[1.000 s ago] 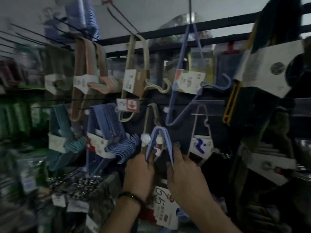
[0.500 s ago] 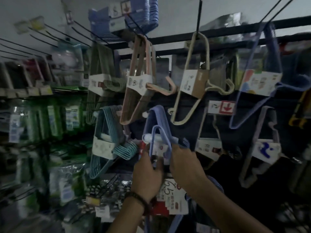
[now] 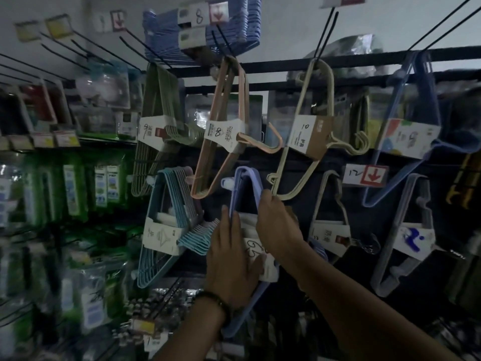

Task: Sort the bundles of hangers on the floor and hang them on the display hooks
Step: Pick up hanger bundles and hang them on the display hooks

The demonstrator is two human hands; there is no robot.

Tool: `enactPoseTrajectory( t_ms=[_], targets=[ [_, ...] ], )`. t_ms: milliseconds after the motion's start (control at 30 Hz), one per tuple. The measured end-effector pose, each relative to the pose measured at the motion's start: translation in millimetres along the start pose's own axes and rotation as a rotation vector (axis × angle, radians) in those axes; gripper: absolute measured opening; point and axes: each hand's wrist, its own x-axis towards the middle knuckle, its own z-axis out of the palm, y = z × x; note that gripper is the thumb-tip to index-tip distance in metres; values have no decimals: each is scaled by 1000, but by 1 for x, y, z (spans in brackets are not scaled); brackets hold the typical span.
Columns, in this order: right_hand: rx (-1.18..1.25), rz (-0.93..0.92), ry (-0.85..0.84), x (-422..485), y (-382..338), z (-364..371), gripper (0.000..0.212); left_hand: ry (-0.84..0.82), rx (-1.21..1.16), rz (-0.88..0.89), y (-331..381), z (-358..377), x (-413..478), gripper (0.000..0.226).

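Observation:
A lilac-blue hanger bundle (image 3: 246,182) with a white paper label hangs by its upper loop on a display hook with a white tip (image 3: 227,183) in the middle of the rack. My left hand (image 3: 230,259) lies against the bundle's left bar and label, fingers fairly straight. My right hand (image 3: 277,220) grips the bundle's right bar just below the loop. The bundle's lower end shows behind my left wrist.
Other bundles hang around: teal (image 3: 166,225) at left, pink (image 3: 226,126) and beige (image 3: 309,131) above, grey-green (image 3: 156,126), blue (image 3: 406,131) and grey (image 3: 406,238) at right. Long bare black hooks (image 3: 325,29) stick out overhead. Green packaged goods (image 3: 73,188) fill the shelves at left.
The view has swung left and up. The lilac bundle has risen and its loop now sits over the white-tipped hook. Both hands have stayed on it.

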Motion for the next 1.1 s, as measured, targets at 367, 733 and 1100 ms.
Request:
enactPoseTrajectory(
  t_ms=[367,733,1100],
  targets=[
    [-22,65,-129,25,6,52,64,-224,-29,-84,-42,30,29,118],
    [329,-19,167,-46,8,49,60,-283,142,-182,-52,1,-18,93],
    [668,-651,-781,-225,-88,134,36,-420,461,-917,-40,-76,-293,39]
  ],
)
